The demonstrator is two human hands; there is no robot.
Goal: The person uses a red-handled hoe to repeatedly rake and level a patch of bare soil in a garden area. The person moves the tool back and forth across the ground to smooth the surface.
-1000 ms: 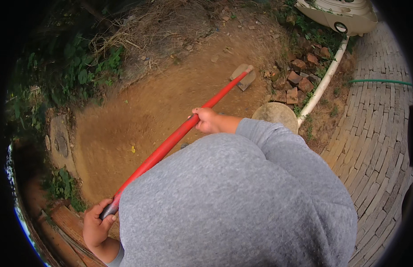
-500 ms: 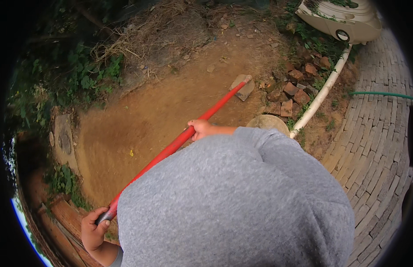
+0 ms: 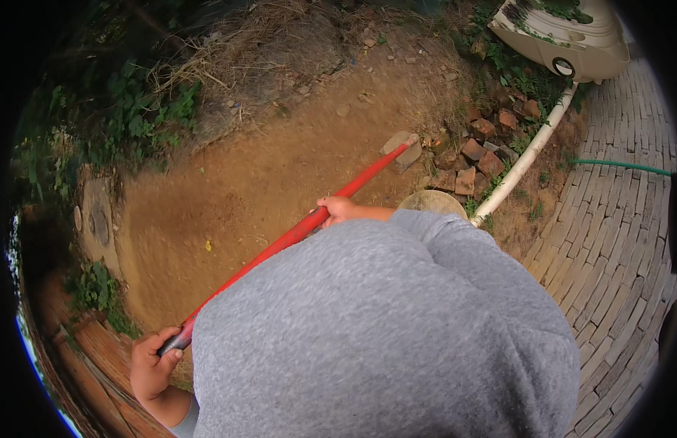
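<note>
A hoe with a long red handle (image 3: 367,175) slants across the view from lower left to upper right. Its flat, soil-coloured blade (image 3: 405,159) is at the far end, over the dirt by a heap of bricks; I cannot tell whether it touches the ground. My left hand (image 3: 153,363) is closed round the dark butt of the handle at lower left. Farther up, about mid-handle, my right hand (image 3: 337,209) grips it with the fingers wrapped round. My grey shirt hides part of the handle between the hands and most of my right arm.
Broken bricks (image 3: 472,153) lie right of the blade, beside a white pipe (image 3: 528,155). A round pale lid-like thing (image 3: 435,201) is near my right forearm. A cream tub (image 3: 572,44), green hose (image 3: 623,166) and brick paving (image 3: 594,270) are at right; leafy plants (image 3: 134,109) at left.
The hoe's blade has shifted slightly down in the view and turned, showing a narrower shape. My right hand has moved a little right with the handle. Both hands keep their grip.
</note>
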